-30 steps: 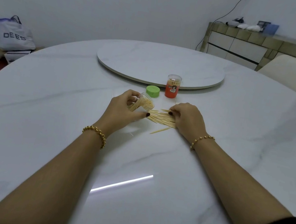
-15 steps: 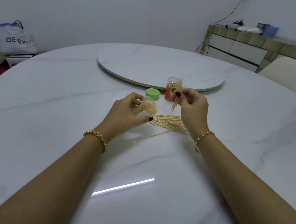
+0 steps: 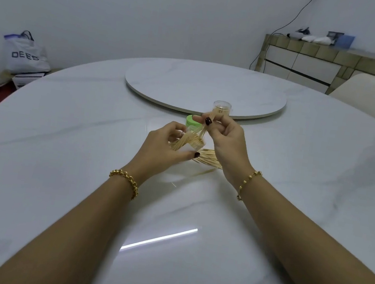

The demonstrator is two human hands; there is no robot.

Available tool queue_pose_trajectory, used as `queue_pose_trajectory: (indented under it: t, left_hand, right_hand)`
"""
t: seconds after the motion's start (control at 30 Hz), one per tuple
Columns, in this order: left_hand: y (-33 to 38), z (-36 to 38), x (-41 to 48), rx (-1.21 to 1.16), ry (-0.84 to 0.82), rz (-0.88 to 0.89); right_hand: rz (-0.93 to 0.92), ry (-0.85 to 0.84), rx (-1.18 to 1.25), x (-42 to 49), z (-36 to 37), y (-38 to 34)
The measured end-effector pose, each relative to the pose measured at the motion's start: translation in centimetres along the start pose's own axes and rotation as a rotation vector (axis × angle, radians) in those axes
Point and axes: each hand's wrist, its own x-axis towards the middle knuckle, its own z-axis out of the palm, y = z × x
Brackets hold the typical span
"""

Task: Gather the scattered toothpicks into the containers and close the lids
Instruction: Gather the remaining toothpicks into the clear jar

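Loading toothpicks by hand, head view (the only view). The left grip (image 3: 164, 147) is curled round a clear container (image 3: 193, 145), which is held tilted just above the tabletop (image 3: 64, 125) with its mouth turned toward the right. Toothpicks already fan out of that mouth. The right grip (image 3: 226, 144) is pinched, thumb against fingertips, on a small bundle of toothpicks (image 3: 205, 127) whose lower ends reach the container's mouth. Beneath and between the two hands a loose pile of toothpicks (image 3: 208, 160) lies on the tabletop, with one stray toothpick (image 3: 204, 173) just nearer the person. A green lid (image 3: 192, 121) rests on the tabletop just beyond the left grip, fitted to no container. A second container (image 3: 221, 107) stands upright behind the right grip, at the edge of the turntable (image 3: 206, 84). It holds toothpicks, but whether it is capped cannot be told. Progress, as judged: midway at most. One container is partly filled. The pile and the stray remain to be gathered, and the green lid has yet to be fitted.
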Motion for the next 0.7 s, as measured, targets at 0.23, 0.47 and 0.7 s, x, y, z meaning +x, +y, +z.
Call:
queue_pose_trajectory:
  t: [0.23,0.47,0.7]
  left_hand:
    - [0.1,0.1,0.0,-0.008,0.014,-0.008]
    - [0.6,0.1,-0.2,-0.045,0.005,-0.022]
    - [0.2,-0.1,0.0,-0.029,0.020,-0.033]
  right_hand:
    - [-0.177,0.012,-0.160,-0.5,0.3,1.2]
    - [-0.083,-0.144,-0.420,-1.2,0.4,2.5]
    - [-0.087,-0.146,-0.456,-1.5,0.4,2.0]
